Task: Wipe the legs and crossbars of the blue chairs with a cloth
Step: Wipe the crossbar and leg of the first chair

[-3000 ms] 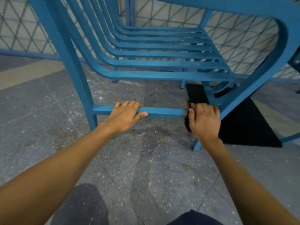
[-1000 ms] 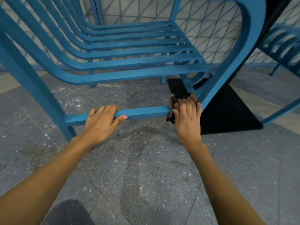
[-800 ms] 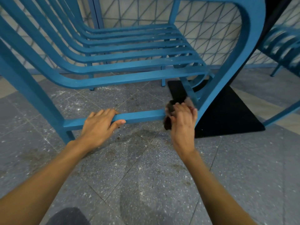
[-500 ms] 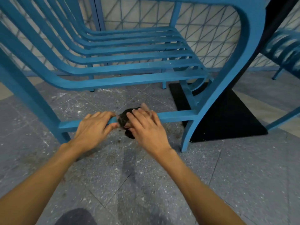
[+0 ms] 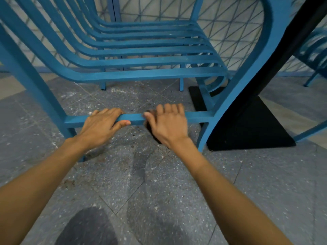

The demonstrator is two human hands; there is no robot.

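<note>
A blue slatted chair (image 5: 145,75) fills the upper view, with a low front crossbar (image 5: 134,119) between its two front legs. My left hand (image 5: 100,126) grips the crossbar's left part, fingers over the top and thumb under. My right hand (image 5: 168,122) lies over the crossbar's middle, pressing a dark cloth (image 5: 150,128) against it; only a dark edge of the cloth shows beneath the palm. The right front leg (image 5: 205,137) stands just right of that hand.
A black table base (image 5: 247,128) and its black post (image 5: 290,45) stand right behind the chair's right leg. Another blue chair (image 5: 316,53) shows at the far right. Grey speckled floor tiles (image 5: 159,183) with dust lie below; a lattice fence (image 5: 230,23) is behind.
My right hand with the cloth slid left along the crossbar from its right end to beside my left hand, then back rightward to the middle. My left hand kept its grip.
</note>
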